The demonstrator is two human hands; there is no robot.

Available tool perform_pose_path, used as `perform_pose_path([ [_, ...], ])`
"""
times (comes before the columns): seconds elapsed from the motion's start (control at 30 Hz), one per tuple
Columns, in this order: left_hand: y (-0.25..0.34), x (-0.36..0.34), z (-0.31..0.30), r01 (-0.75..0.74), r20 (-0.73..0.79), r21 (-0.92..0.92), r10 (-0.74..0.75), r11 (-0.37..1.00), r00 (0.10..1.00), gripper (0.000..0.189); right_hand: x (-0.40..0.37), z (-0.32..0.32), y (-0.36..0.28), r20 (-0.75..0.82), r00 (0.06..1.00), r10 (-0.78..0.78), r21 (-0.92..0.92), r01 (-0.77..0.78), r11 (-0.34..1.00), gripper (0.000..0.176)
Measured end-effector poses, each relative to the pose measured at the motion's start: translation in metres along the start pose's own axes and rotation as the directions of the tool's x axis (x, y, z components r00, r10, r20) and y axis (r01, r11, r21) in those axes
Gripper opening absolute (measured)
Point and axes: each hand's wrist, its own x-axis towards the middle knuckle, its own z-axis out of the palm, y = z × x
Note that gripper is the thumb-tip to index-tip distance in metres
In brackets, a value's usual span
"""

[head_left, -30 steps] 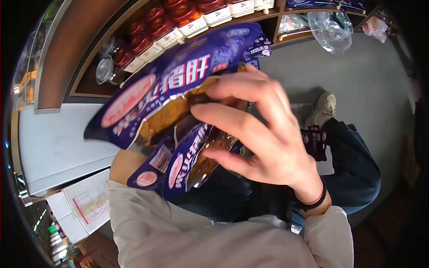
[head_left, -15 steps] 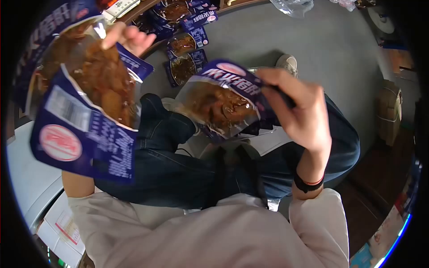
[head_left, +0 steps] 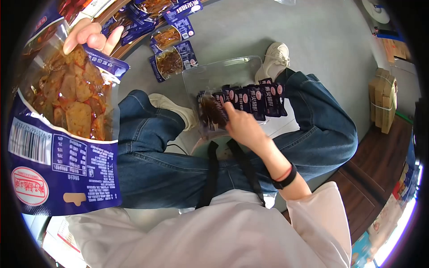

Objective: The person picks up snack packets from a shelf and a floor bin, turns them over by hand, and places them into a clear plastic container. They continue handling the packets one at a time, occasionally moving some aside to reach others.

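My left hand [head_left: 91, 38] holds a purple and clear food packet [head_left: 73, 96] up close at the left, its back label with a barcode showing; another packet is partly visible behind it. My right hand [head_left: 246, 125] reaches into a clear plastic bin [head_left: 192, 82] between my legs. Its fingers are at a packet [head_left: 213, 111] with brown contents at the bin's left side. Several purple packets [head_left: 257, 100] stand in a row in the bin, to the right of that one.
Two packets [head_left: 170, 62] lie on the grey floor beyond my left shoe, near a wooden shelf edge holding more packets [head_left: 154, 6]. Tied cardboard [head_left: 383, 100] stands at the right, by a dark wooden surface [head_left: 366, 178]. White shoes [head_left: 277, 58] flank the bin.
My right hand has lowered its packet into the bin, which now shows fully. The packets at my left hand have shifted left and down. The head view has also shifted.
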Motion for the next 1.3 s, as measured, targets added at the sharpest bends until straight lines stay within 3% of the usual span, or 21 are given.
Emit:
perform_pose_path([
  [0.07,0.002,0.001,-0.002,0.005,0.056,-0.018,-0.004,1.000,0.998,0.019,0.009,0.020,-0.001,0.088,0.994,0.069,0.002,-0.070,0.998,0.036],
  [0.23,0.006,-0.002,0.000,0.021,-0.035,-0.119,-0.026,0.993,0.999,0.023,0.024,0.060,0.007,0.282,0.952,0.121,-0.099,-0.097,0.990,0.035],
  [0.47,0.008,-0.005,0.002,0.017,-0.070,-0.130,-0.026,0.991,0.997,0.024,0.034,0.051,0.012,0.239,0.959,0.151,-0.177,-0.110,0.978,0.025],
  [0.53,0.008,-0.005,0.001,0.020,-0.055,-0.143,-0.028,0.989,0.998,0.023,0.037,0.045,0.001,0.164,0.980,0.112,-0.106,-0.095,0.990,0.022],
  [0.67,0.011,-0.004,-0.001,0.038,-0.067,-0.109,-0.045,0.993,0.997,0.023,0.044,0.055,-0.008,0.155,0.978,0.142,-0.177,-0.114,0.978,0.024],
  [0.73,0.009,-0.005,0.000,0.026,-0.067,-0.128,-0.035,0.991,0.997,0.023,0.052,0.059,0.008,0.077,0.984,0.158,-0.171,-0.143,0.975,0.024],
  [0.8,0.009,-0.006,-0.001,0.026,-0.054,-0.118,-0.033,0.993,0.998,0.023,0.055,0.067,0.036,0.015,0.990,0.140,-0.096,-0.138,0.986,0.020],
  [0.87,0.009,-0.005,-0.001,0.025,-0.044,-0.106,-0.030,0.994,0.999,0.022,0.053,0.050,0.042,0.098,0.981,0.169,0.173,-0.184,0.967,0.018],
  [0.9,0.007,-0.004,0.001,0.019,-0.052,-0.110,-0.025,0.994,0.998,0.022,0.053,0.042,0.043,0.043,0.993,0.109,0.054,-0.112,0.992,0.018],
  [0.93,0.006,-0.005,0.003,0.013,-0.061,-0.115,-0.021,0.993,0.998,0.021,0.053,0.032,0.035,0.105,0.961,0.257,0.183,-0.273,0.945,0.017],
  [1.0,0.007,-0.006,0.000,0.026,-0.038,-0.098,-0.030,0.995,0.999,0.021,0.054,0.013,0.019,0.347,0.864,0.365,0.312,-0.474,0.824,0.017],
  [1.03,0.006,-0.005,0.000,0.028,-0.034,-0.111,-0.032,0.993,0.999,0.021,0.053,0.025,0.024,0.344,0.865,0.364,0.315,-0.472,0.824,0.017],
  [1.07,0.006,-0.005,-0.001,0.030,-0.030,-0.126,-0.034,0.992,0.999,0.021,0.052,0.048,0.032,0.184,0.964,0.194,0.199,-0.229,0.953,0.017],
  [1.1,0.007,-0.004,-0.001,0.036,-0.017,-0.118,-0.038,0.992,0.999,0.021,0.053,0.056,0.028,0.049,0.999,-0.018,0.036,0.017,0.999,0.018],
  [1.13,0.006,-0.003,0.000,0.037,-0.015,-0.115,-0.039,0.993,0.999,0.021,0.056,0.064,0.024,0.090,0.993,0.078,0.034,-0.081,0.996,0.020],
  [1.2,0.004,-0.002,0.002,0.020,0.011,-0.122,-0.019,0.992,1.000,0.021,0.060,0.065,0.024,0.126,0.985,0.122,0.068,-0.131,0.989,0.021],
  [1.27,0.007,-0.004,0.003,0.022,-0.006,-0.121,-0.023,0.992,1.000,0.020,0.062,0.056,0.026,0.094,0.983,0.159,-0.109,-0.149,0.983,0.023],
  [1.3,0.008,-0.004,0.003,0.026,-0.021,-0.120,-0.029,0.992,0.999,0.020,0.059,0.041,0.016,0.019,0.987,0.159,-0.196,-0.153,0.969,0.032],
])
